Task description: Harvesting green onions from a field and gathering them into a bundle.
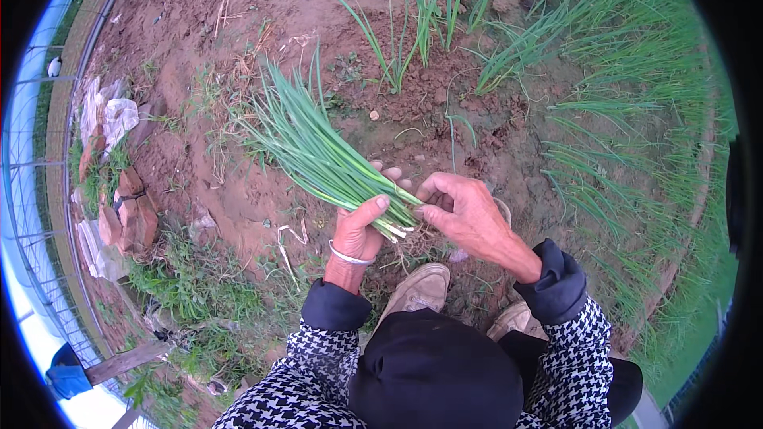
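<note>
A bunch of long green onions (322,147) lies across my left hand (362,226), its leaf tips fanning out to the upper left. The fingers of that hand wrap round the bunch near the pale stem ends, with the thumb on top. At the root end, my right hand (469,214) is closed, thumb and forefinger pinched at the edge of the stems. Whether it grips a single onion or just roots is too small to tell. Thin roots hang below the white stem ends (393,230).
More green onions (429,16) stand in the soil ahead, and a dense bed of them (636,95) fills the right side. Rocks (131,210) and plastic sheeting (119,119) lie at the left, near weeds (199,290). My shoes (421,290) are on the soil below my hands.
</note>
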Demonstrator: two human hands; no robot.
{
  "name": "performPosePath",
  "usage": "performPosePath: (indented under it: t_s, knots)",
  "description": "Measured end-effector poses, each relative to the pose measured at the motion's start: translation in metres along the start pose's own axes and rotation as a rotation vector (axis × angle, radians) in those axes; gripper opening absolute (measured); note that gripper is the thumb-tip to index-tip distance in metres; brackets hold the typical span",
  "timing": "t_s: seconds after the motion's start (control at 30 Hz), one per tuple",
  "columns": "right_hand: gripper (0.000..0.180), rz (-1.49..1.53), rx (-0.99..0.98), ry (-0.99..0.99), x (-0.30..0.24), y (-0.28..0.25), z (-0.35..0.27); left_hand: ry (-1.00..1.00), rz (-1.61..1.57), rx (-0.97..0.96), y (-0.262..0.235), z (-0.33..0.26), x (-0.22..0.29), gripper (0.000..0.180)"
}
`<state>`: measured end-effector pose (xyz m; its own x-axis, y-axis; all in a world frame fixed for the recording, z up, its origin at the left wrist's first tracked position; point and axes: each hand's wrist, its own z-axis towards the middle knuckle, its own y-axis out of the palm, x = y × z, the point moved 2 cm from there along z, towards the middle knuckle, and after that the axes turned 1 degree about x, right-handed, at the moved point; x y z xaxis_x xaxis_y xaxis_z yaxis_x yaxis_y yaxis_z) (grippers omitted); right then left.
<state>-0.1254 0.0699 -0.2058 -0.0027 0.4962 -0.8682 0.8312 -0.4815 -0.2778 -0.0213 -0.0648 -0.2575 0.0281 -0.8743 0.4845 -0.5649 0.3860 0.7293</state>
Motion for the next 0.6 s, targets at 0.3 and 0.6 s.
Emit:
performPosePath:
  t_s: [0.3, 0.6]
  knots:
    - [0.016, 0.425, -0.162, 0.203, 0.018, -0.001, 0.009, 0.061, 0.264, 0.092, 0.0, -0.002, -0.001, 0.047]
    - [0.01, 0.049, 0.025, -0.091, 0.015, -0.004, 0.0, 0.126, 0.336, 0.11, -0.004, -0.002, -0.005, 0.046]
